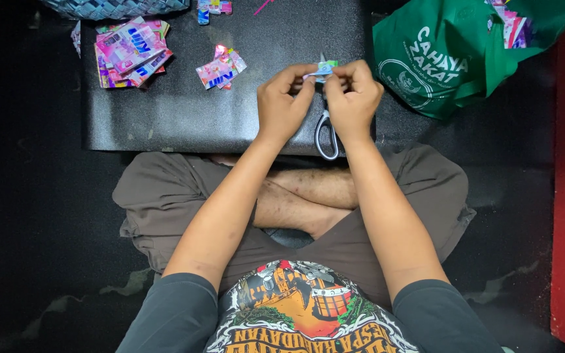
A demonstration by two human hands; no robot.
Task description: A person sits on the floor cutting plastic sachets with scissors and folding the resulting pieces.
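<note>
Left hand: fingertips pinched on one end of a small folded wrapper strip, held just above the black board.
Right hand: pinched on the strip's other end, fingertips meeting the left's.
Scissors: lie on the board under the hands; blades hidden, grey handles showing near the board's front edge.
Loose pieces: small colourful pile left of the hands.
Wrapper stack: pink and purple, far left on the board.
Green bag: right of the board, more wrappers inside.
Woven basket: at top left.
</note>
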